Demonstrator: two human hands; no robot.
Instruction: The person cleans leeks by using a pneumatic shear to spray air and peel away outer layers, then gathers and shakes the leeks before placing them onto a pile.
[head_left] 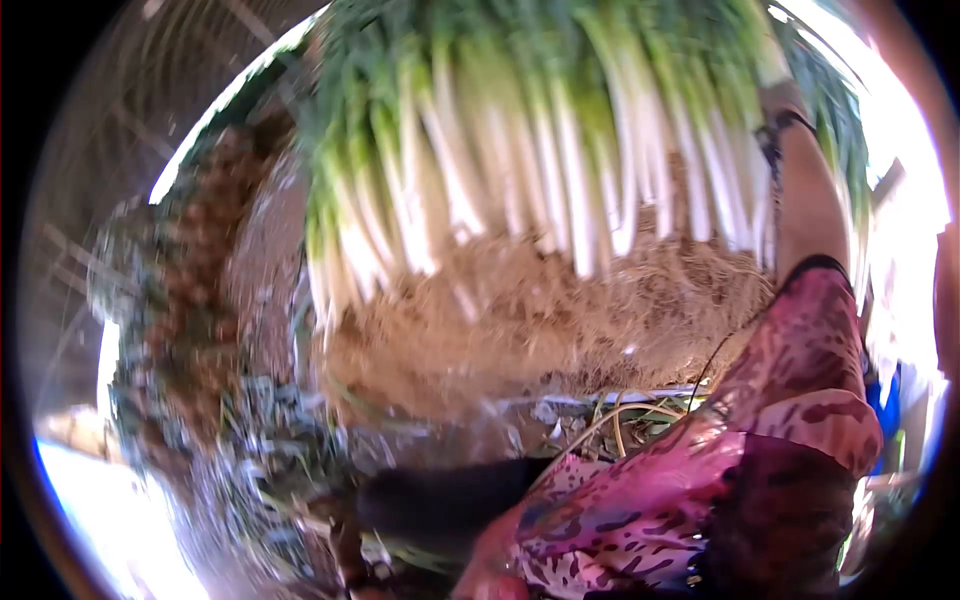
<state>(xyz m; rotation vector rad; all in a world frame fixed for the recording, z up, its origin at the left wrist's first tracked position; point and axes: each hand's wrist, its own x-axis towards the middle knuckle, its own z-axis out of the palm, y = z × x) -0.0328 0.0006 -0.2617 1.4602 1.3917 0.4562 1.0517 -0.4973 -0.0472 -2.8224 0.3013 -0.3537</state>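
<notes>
A broad row of long green onions [575, 170] fills the upper middle, with white stalks, green tops and a mat of tan, stringy roots [560, 310] toward me. My right arm, in a pink patterned sleeve [810, 330], stretches up along the row's right side. A dark band circles the wrist. My right hand [785, 97] is among the green tops, its fingers hidden by leaves and blur. Low in the view, a smeared, skin-toned shape by the pink cloth looks like my left hand [488, 562]. Its fingers cannot be made out.
Loose green leaves and scraps [270, 460] litter the ground at lower left. A reddish-brown heap [195, 260] runs along the left side. Below the roots lies a dark, blurred shape [450, 500], perhaps a leg. Something blue [886, 420] shows at the right edge.
</notes>
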